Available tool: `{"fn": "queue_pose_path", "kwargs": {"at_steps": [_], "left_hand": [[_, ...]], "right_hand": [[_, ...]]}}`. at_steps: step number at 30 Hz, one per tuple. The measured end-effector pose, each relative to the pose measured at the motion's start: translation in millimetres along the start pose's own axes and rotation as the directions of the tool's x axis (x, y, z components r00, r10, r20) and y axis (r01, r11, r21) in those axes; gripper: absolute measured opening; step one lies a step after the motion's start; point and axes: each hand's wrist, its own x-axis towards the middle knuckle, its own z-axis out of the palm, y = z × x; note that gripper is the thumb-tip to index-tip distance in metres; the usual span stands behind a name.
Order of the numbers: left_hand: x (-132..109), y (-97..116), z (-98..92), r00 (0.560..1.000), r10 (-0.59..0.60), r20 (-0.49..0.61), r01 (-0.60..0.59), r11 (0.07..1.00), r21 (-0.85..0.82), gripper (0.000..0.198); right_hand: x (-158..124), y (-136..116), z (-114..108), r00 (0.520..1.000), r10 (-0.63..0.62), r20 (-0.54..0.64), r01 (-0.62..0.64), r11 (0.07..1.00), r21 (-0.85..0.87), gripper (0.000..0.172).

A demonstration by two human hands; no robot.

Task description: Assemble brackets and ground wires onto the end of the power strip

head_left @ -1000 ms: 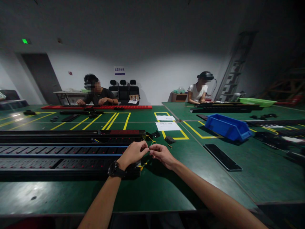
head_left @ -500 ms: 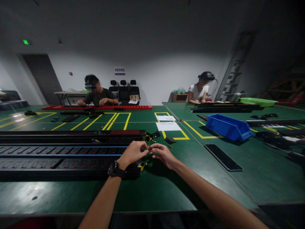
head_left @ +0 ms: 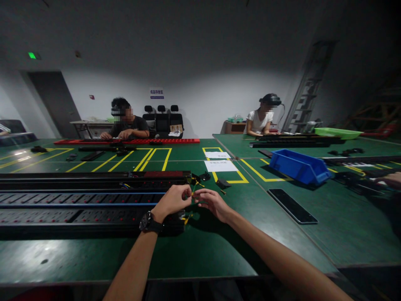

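Note:
My left hand [head_left: 174, 201], with a black watch [head_left: 145, 221] on its wrist, is closed in a pinch on a thin yellow-green wire [head_left: 192, 194] at the right end of the long black power strips [head_left: 94, 215]. Against the same wire, the thumb and index fingertips of my right hand [head_left: 213, 204] come together from the right, while its other fingers are loosely bent. The fingers partly hide the wire's end. More yellow wire [head_left: 188, 219] sticks out of the nearest strip, just below my left hand. Red dots run along the strips' sockets.
Beyond my hands lie a small black part [head_left: 223, 183], a screw [head_left: 223, 192] and paper sheets [head_left: 221, 166]. To the right are a phone [head_left: 292, 206] and a blue bin [head_left: 299, 166]. Two people work across the green table [head_left: 250, 251]; another person's hand [head_left: 393, 179] shows at the right edge.
Both my hands have shifted slightly left, keeping their fingertips at the wire. Another person's hand has come into view at the far right edge.

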Motion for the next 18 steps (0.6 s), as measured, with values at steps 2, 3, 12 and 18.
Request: {"fn": "queue_pose_path", "kwargs": {"at_steps": [2, 3, 12, 18], "left_hand": [[-0.5, -3.9, -5.9, 1.0, -0.017, -0.005, 0.017, 1.0, -0.001, 0.011], [-0.8, -6.2, -9.0, 1.0, -0.028, -0.012, 0.028, 1.0, 0.0, 0.011], [-2.0, -19.0, -15.0, 0.995, -0.1, 0.002, 0.097, 0.973, 0.207, 0.011], [-3.0, -17.0, -14.8, 0.992, -0.128, 0.007, 0.122, 0.96, 0.253, 0.011]], "right_hand": [[1.2, 0.7, 0.0, 1.0, 0.002, -0.011, -0.002, 1.0, 0.007, 0.032], [1.9, 1.0, -0.2, 1.0, 0.006, -0.021, -0.005, 1.0, 0.015, 0.033], [4.8, 0.9, -0.9, 0.998, 0.024, -0.054, -0.02, 0.998, 0.06, 0.029], [5.6, 1.6, -2.5, 0.998, 0.031, -0.049, -0.029, 0.999, 0.044, 0.03]]}}
